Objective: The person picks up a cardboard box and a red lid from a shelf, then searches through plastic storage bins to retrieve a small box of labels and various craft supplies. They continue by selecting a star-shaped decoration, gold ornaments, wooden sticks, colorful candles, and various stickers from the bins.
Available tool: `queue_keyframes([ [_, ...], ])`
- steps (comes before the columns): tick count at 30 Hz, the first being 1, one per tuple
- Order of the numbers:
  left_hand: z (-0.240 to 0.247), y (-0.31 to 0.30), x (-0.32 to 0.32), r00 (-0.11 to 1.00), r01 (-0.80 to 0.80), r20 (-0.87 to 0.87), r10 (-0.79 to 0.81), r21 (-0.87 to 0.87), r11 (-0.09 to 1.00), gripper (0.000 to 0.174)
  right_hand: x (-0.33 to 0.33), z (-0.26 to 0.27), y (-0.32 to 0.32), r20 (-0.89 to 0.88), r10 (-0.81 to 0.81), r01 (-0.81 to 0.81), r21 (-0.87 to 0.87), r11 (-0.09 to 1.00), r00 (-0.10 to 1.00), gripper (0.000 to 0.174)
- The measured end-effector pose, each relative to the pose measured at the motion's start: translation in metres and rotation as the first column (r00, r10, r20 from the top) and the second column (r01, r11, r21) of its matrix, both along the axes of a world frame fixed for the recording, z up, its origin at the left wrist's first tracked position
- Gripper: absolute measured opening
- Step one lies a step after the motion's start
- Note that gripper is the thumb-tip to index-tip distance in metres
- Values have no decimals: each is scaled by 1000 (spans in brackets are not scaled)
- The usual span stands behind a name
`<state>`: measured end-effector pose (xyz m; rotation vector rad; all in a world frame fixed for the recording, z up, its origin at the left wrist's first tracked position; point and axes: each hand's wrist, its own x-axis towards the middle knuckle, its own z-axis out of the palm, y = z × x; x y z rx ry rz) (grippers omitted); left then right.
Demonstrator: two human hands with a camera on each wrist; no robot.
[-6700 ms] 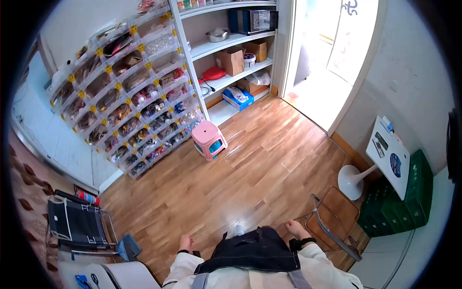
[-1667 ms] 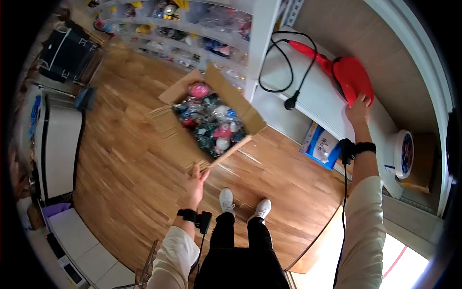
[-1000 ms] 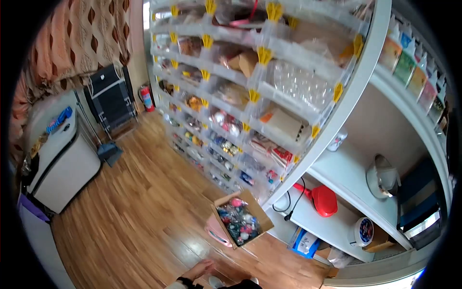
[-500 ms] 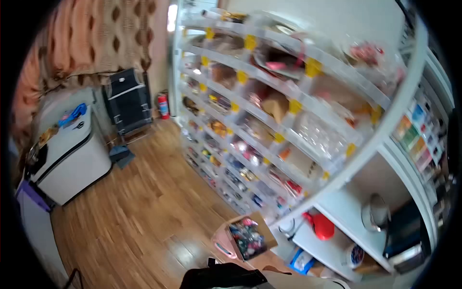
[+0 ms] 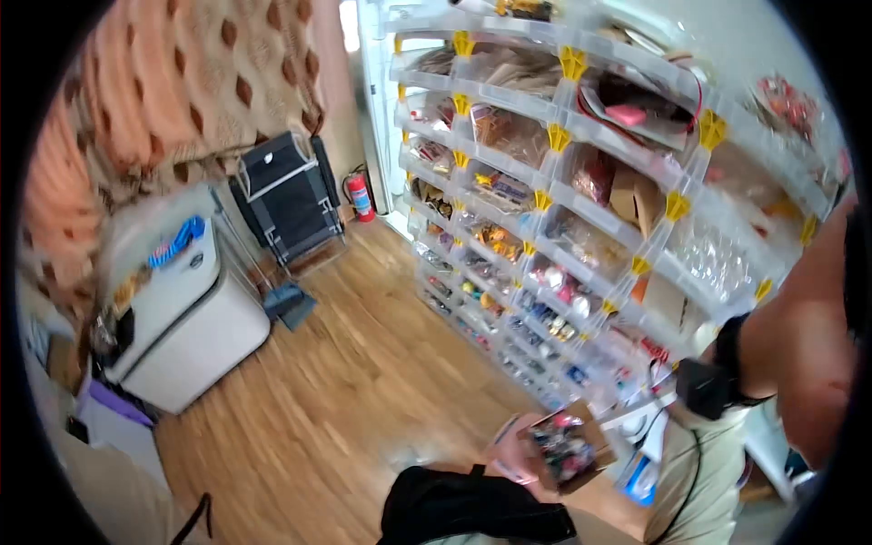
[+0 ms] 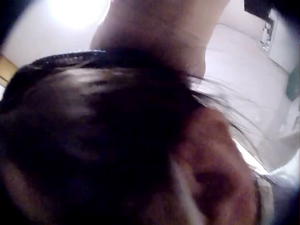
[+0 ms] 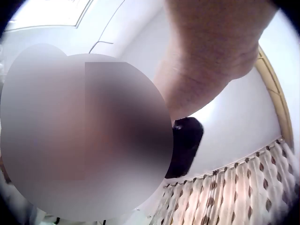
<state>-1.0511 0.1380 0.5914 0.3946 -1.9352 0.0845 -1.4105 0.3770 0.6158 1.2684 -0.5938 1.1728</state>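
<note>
My right hand (image 5: 813, 336) is raised close to the head camera at the right edge of the head view, a black wrist strap (image 5: 727, 372) below it. In the right wrist view this hand (image 7: 211, 61) comes down from the top beside a black device (image 7: 187, 147) and a blurred-out area; its fingers are hidden. My left hand (image 6: 161, 33) is up at the side of the head in the left wrist view, against dark hair (image 6: 93, 122), its fingers out of sight. I cannot tell what either hand grips. A pale left sleeve (image 5: 118, 495) shows at lower left.
An open cardboard box (image 5: 595, 445) of plastic-wrapped small items rests on a pink stool (image 5: 510, 454). Stacked clear bins (image 5: 518, 200) line the right. At left stand a white cabinet (image 5: 200, 336), a dustpan (image 5: 289, 304), a folded black chair (image 5: 291, 200) and a fire extinguisher (image 5: 360, 197).
Earlier my left hand was at the box and my right on the red pan-like appliance. The box now stands on the stool, the view has swung left, and both hands are up at the head.
</note>
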Motion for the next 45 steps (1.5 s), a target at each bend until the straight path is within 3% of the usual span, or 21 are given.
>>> queue_keyframes([
  [4, 12, -63, 2, 998, 63, 3, -63, -43, 997, 39, 28, 42, -10, -11, -178, 178, 20, 984, 984, 39],
  [7, 10, -105, -4, 998, 63, 6, -63, -89, 994, 39, 63, 45, -12, -1, -261, 261, -55, 964, 965, 36],
  [14, 12, -160, -11, 995, 99, -6, -99, -10, 995, 39, 94, 38, -30, -18, -364, 362, -88, 928, 931, 29],
  [20, 16, -174, -25, 996, 81, -19, -82, -28, 996, 39, 76, 16, -26, -31, -363, 352, -173, 920, 931, 24],
  [24, 19, -183, -27, 996, 57, -62, -61, -63, 996, 39, 55, -33, -34, 30, -333, 332, -186, 925, 943, 21],
  [26, 19, -182, -26, 994, 44, -91, -52, -85, 995, 40, 33, -84, -43, 212, -331, 350, -60, 935, 920, 19],
  [28, 10, -179, -30, 985, 46, -161, -62, -101, 994, 40, 2, -156, -48, 477, -410, 358, 200, 912, 777, 18],
  [29, 3, -177, -32, 977, 55, -201, -75, -103, 993, 40, -11, -201, -37, 551, -656, 432, 494, 755, 516, 20],
  [30, -7, -175, -36, 970, 77, -225, -96, -89, 993, 40, -10, -217, -45, 367, -842, 518, 668, 535, 396, 13],
  [31, -18, -175, -41, 964, 105, -239, -116, -56, 993, 40, -16, -245, -47, 125, -961, 546, 801, 244, 245, 12],
  [32, -34, -177, -48, 963, 149, -229, -143, 7, 989, 40, -13, -267, -48, 18, -966, 424, 896, 130, 259, 14],
  [34, -75, -190, -63, 964, 256, -141, -226, 256, 932, 41, -6, -290, -63, 74, -927, 340, 917, 208, 367, 12],
  [35, -103, -198, -71, 955, 293, -84, -285, 428, 855, 41, -4, -298, -69, 75, -932, 339, 919, 203, 354, 12],
  [36, -138, -222, -79, 915, 349, 14, -403, 473, 809, 40, -1, -304, -75, 103, -922, 311, 923, 229, 374, 13],
  [37, -161, -233, -95, 853, 411, 21, -521, 589, 696, 34, 2, -308, -80, 131, -911, 278, 927, 253, 392, 13],
  [38, -164, -225, -112, 862, 289, 108, -495, 698, 655, 27, 5, -310, -85, 132, -919, 276, 930, 245, 372, 13],
  [40, -190, -233, -139, 759, 326, 179, -626, 727, 604, 23, 6, -308, -93, 146, -915, 275, 925, 260, 375, 14],
  [42, -212, -241, -163, 681, 374, 89, -727, 811, 450, 23, 5, -300, -104, 183, -920, 265, 922, 283, 347, 15],
  [44, -239, -258, -194, 634, 446, 27, -773, 803, 394, 21, -4, -286, -123, 389, -880, 360, 807, 468, 272, 19],
  [45, -246, -264, -206, 606, 501, -35, -795, 793, 347, 21, -10, -264, -136, 357, -905, 441, 791, 425, 231, 23],
])
